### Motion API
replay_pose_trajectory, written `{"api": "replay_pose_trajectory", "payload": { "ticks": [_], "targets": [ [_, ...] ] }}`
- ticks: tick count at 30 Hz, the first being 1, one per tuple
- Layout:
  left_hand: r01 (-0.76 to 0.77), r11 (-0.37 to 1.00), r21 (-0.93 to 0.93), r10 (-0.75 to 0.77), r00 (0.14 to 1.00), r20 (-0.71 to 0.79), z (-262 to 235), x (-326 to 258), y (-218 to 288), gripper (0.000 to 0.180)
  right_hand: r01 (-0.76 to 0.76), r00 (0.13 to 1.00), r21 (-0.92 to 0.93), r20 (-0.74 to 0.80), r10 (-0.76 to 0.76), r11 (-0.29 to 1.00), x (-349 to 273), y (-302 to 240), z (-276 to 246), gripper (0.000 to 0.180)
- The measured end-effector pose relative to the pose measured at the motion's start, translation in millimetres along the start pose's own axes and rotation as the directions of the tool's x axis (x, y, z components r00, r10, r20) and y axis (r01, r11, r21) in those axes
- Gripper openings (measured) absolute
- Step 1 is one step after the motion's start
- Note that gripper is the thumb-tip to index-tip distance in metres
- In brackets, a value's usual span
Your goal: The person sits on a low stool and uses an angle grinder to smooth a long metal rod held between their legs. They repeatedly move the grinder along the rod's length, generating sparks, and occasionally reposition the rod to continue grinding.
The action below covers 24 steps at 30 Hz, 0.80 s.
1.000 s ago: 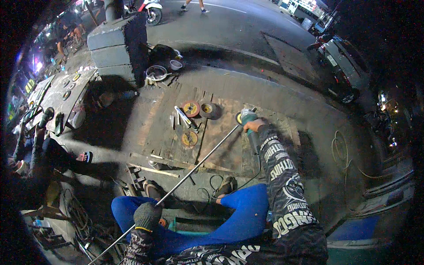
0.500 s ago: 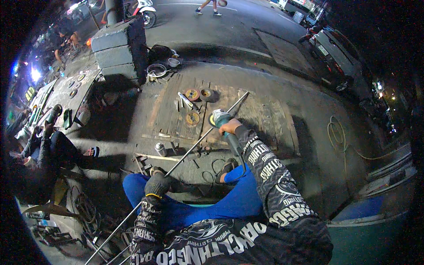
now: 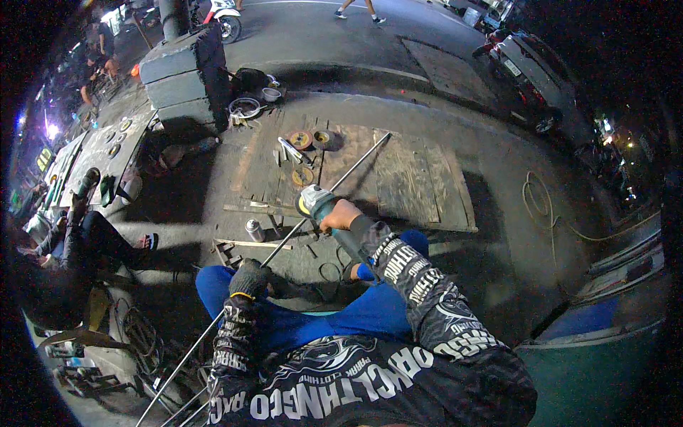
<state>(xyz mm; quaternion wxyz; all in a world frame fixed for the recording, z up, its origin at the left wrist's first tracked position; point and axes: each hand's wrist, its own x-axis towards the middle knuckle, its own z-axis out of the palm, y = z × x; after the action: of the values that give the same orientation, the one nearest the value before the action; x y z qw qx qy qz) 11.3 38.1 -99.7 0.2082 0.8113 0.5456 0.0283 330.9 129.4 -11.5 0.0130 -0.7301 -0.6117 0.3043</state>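
Note:
A dark knitted glove covers my left hand, which is closed round a long thin metal rod. The rod slants from the lower left, past my knee, up to the wooden board, where its far end rests. My bare right hand grips an angle grinder with a teal body and grey metal head. Its yellowish disc lies against or just over the rod near the board's front edge; I cannot tell whether they touch. The grinder's rear part is partly hidden by my sleeve.
Round discs and a roll-like ring lie on the wooden board. A spray can stands before it, near metal offcuts. Another person sits at left. A concrete block stands behind; a hose lies right.
My right hand and the grinder have moved left and nearer along the rod. My left hand still holds the rod. The passer-by on the road has stepped right.

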Motion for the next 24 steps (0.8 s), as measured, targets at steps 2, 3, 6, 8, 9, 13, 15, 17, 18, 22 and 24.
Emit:
{"api": "replay_pose_trajectory", "payload": {
  "ticks": [2,3,6,8,9,13,15,17,18,22,24],
  "targets": [
    [-0.175,0.973,0.148,0.172,0.985,0.034,-9,-4,3,0.022,0.008,1.0,0.029,0.01,-0.008,1.0,-9,-6,5,0.065],
    [-0.191,0.971,0.147,0.187,0.982,0.04,-12,-5,5,0.021,-0.005,0.999,0.03,0.032,0.004,1.0,-13,-10,6,0.066],
    [-0.21,0.959,0.193,0.211,0.977,0.015,-15,-1,8,0.019,0.01,0.997,0.008,0.075,-0.01,1.0,-26,-21,6,0.068],
    [-0.191,0.947,0.257,0.197,0.98,0.004,-11,3,6,0.018,0.025,0.996,-0.003,0.081,-0.025,1.0,-35,-27,7,0.069],
    [-0.164,0.962,0.218,0.173,0.985,-0.026,-9,5,3,0.019,0.075,0.996,0.008,0.037,-0.075,0.997,-38,-31,8,0.06],
    [-0.237,0.953,0.187,0.238,0.971,0.023,7,-3,-14,0.029,0.173,0.984,0.043,0.032,-0.174,0.984,-45,-33,17,0.058],
    [0.034,0.999,-0.038,-0.033,0.999,0.014,14,2,-14,0.029,0.122,0.992,0.031,0.023,-0.123,0.992,-43,-29,19,0.058],
    [0.106,0.992,-0.07,-0.104,0.994,0.034,16,2,-14,0.026,0.077,0.996,0.032,0.043,-0.078,0.997,-40,-24,18,0.059],
    [0.039,0.999,0.001,-0.039,0.998,0.054,14,1,-12,0.023,0.057,0.997,0.042,0.05,-0.059,0.998,-40,-22,17,0.059],
    [-0.112,0.99,0.087,0.104,0.99,0.092,-3,-8,3,0.019,0.004,0.996,0.064,0.086,-0.01,0.998,-37,-13,9,0.062],
    [-0.092,0.994,0.064,0.086,0.992,0.091,-13,-13,11,0.019,0.011,0.999,0.072,0.049,-0.014,0.997,-31,-8,2,0.062]
  ]
}}
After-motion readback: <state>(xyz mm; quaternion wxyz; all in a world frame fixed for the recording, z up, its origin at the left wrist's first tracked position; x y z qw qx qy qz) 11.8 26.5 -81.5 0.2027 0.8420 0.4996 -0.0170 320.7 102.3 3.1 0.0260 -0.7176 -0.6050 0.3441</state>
